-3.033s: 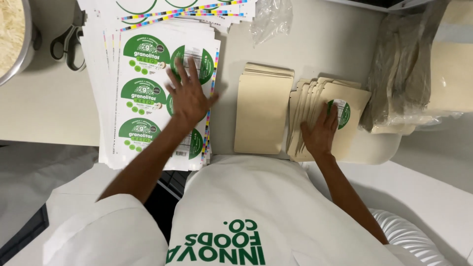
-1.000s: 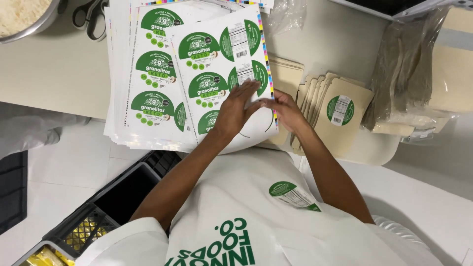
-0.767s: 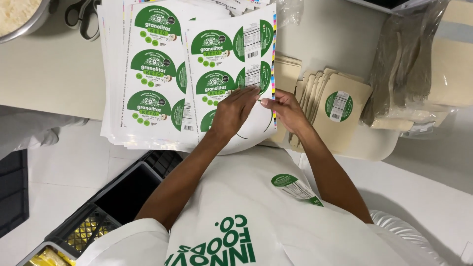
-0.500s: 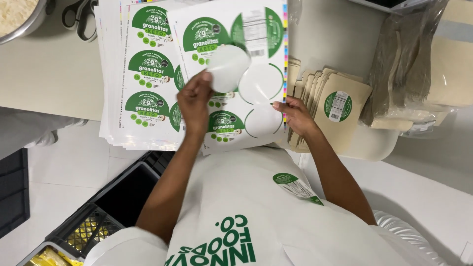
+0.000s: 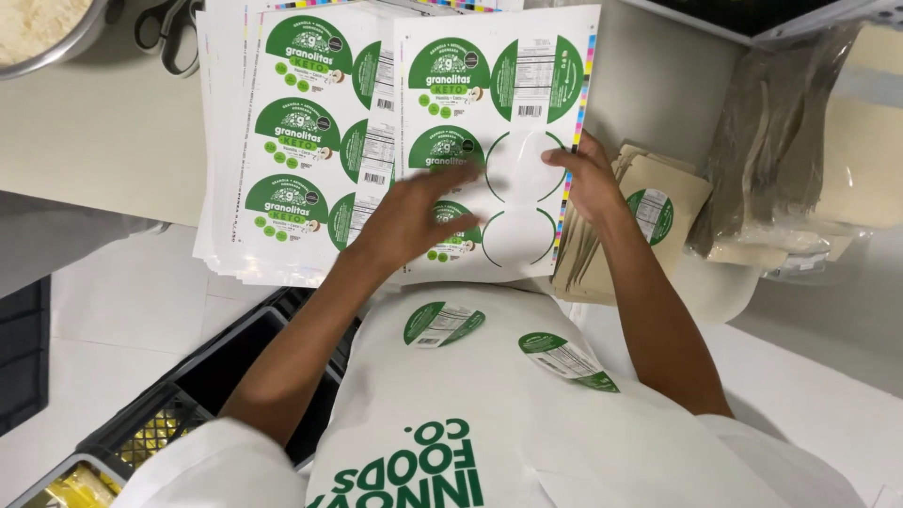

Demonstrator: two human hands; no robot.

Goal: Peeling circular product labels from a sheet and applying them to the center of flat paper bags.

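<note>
On the counter, largest to smallest:

Counter (image 5: 113, 132): pale worktop carrying everything; a metal bowl (image 5: 42, 33) of pale meal sits at its far left corner, scissors (image 5: 169, 28) just beside it.

Apron (image 5: 489, 404): white, with two round green-and-white labels stuck on its chest – one (image 5: 442, 322) toward the person's left, one (image 5: 567, 360) toward the right.

Label stack (image 5: 292, 141): printed sheets of round green-and-white stickers, lying flat under and beside the lifted sheet.

Top label sheet (image 5: 494, 103): raised off the stack and tilted toward the person; two of its circles near the right edge are already bare backing.

Kraft pouches (image 5: 658, 202): a fanned pile just right of the sheet, the top pouch already wearing a round label; clear-fronted bags (image 5: 781, 160) lie further right.

Left hand (image 5: 419, 221): blurred with motion, fingers spread loosely over the sheet's lower middle, near a green label; whether it pinches anything cannot be told.

Right hand (image 5: 591, 174): fingers closed on the sheet's right edge, holding it up.

Risk: the labels parked on the apron may pick up lint or curl and lose tack. A hurried peel could crease a sticker or fold it onto itself – the one-sided hold lets the sheet flex.
</note>
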